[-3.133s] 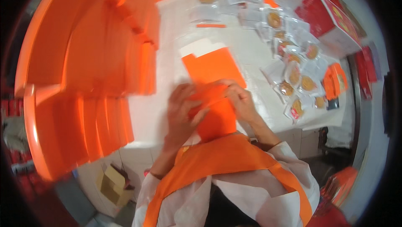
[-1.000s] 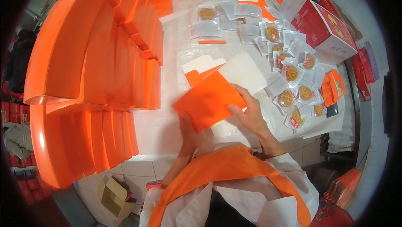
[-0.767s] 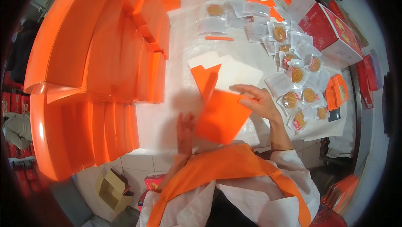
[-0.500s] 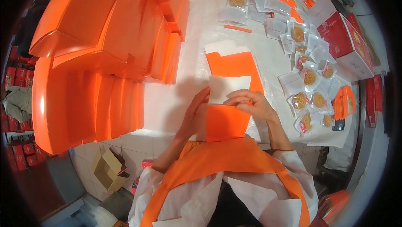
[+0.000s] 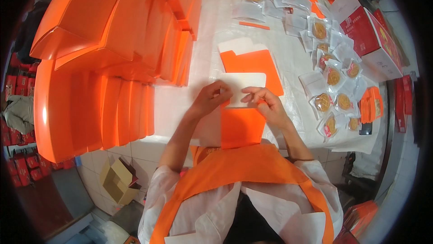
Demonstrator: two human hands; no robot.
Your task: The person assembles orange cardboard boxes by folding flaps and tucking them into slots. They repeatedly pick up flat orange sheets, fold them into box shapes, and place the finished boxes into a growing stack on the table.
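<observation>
Here, an orange carton, flap unclosed, sits between left hand and right hand; I cannot tell whether either grip pinches. Beyond lies an unfolded blank; leftward, seemingly finished boxes.

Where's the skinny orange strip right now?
In the head view, the thin orange strip lies on the white table cover near the top, just right of middle, below a white packet and above the flat orange card.
</observation>
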